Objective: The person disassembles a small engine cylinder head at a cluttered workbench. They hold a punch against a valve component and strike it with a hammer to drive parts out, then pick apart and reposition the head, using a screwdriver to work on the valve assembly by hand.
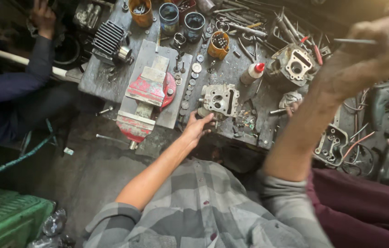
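- The left hand (197, 128) reaches to the near edge of the counter (107, 80), fingers curled loosely against the lower left corner of the grey cylinder head (220, 99), touching rather than gripping it.
- The right hand (378, 50) is raised at about two o'clock from that part, closed around a thin metal rod (355, 41).
- At nine o'clock from the cylinder head sits a red bench vise (144, 98); at two o'clock, a white squeeze bottle with a red cap (252, 72).
- A second engine casting (294, 65) lies further right among scattered tools.
- To my eye, a firmer left-hand hold on the head would help before the rod comes near it.
- Other people's hands work at the far left and far right.
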{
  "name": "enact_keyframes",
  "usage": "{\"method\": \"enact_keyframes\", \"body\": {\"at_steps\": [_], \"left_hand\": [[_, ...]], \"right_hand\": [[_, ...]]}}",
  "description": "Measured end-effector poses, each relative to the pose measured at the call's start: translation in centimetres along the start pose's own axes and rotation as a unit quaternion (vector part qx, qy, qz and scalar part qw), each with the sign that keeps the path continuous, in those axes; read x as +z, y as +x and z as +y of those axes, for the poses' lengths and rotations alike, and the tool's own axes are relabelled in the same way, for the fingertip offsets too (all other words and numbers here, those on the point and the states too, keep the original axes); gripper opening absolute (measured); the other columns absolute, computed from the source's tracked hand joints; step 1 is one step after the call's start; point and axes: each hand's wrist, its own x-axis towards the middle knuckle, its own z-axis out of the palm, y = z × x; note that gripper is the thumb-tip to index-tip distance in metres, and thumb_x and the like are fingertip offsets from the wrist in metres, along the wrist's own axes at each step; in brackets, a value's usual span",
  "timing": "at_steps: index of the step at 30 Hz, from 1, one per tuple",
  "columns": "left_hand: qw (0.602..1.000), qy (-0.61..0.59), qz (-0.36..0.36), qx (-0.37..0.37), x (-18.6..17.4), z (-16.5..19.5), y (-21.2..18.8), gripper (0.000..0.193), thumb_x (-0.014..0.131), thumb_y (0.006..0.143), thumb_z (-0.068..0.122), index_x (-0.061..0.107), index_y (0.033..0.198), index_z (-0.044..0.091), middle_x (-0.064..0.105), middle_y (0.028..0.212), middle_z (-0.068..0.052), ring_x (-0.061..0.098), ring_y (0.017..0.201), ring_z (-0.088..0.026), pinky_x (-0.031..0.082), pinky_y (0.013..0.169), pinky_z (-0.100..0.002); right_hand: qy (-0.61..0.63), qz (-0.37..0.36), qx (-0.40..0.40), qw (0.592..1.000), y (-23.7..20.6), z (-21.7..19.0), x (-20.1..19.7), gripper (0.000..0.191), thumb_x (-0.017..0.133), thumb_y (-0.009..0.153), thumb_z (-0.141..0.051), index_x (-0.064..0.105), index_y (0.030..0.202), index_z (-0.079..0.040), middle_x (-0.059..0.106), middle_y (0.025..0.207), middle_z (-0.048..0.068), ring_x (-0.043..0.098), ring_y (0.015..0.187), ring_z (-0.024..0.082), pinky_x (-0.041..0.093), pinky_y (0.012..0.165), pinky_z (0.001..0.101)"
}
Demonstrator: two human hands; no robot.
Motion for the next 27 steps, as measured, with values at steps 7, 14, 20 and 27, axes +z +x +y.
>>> {"method": "enact_keyframes", "body": {"at_steps": [7,14,20,27], "left_hand": [[0.999,0.019,-0.037,-0.001,-1.6,0.5,-0.2,0.078,0.079,0.086,0.027,0.030,0.145,0.012,0.070,0.117,-0.010,0.073,0.093,-0.020,0.057,0.075,-0.038],[0.999,0.010,-0.034,0.013,-2.2,0.4,-0.3,0.077,0.079,0.085,0.025,0.031,0.144,0.010,0.070,0.116,-0.010,0.073,0.093,-0.021,0.059,0.075,-0.037],[0.998,0.051,0.005,0.030,-0.6,0.3,-0.1,0.074,0.082,0.082,0.026,0.034,0.136,0.009,0.071,0.110,-0.009,0.072,0.087,-0.021,0.057,0.068,-0.034],[0.997,0.027,0.022,0.064,0.2,-0.6,1.0,0.074,0.086,0.078,0.024,0.038,0.132,0.010,0.070,0.103,-0.006,0.068,0.083,-0.015,0.053,0.065,-0.032]], "right_hand": [[-0.261,-0.218,0.165,0.926,-8.3,3.6,-1.0,0.012,0.072,0.114,-0.007,0.060,0.113,-0.003,0.071,0.102,0.010,0.069,0.093,0.017,0.060,0.088,0.0300],[-0.413,-0.192,0.254,0.853,-17.3,5.9,2.1,0.023,0.083,0.088,-0.001,0.060,0.089,0.004,0.074,0.091,0.011,0.066,0.087,0.010,0.056,0.077,0.0269],[-0.403,-0.137,0.281,0.860,-19.4,6.5,1.1,0.026,0.084,0.089,-0.007,0.060,0.091,0.002,0.074,0.093,0.010,0.066,0.087,0.011,0.056,0.077,0.0284],[-0.499,-0.168,0.224,0.820,-19.4,6.4,1.6,0.029,0.089,0.084,-0.014,0.064,0.089,-0.001,0.068,0.088,0.010,0.065,0.082,0.024,0.051,0.076,0.0367]]}}
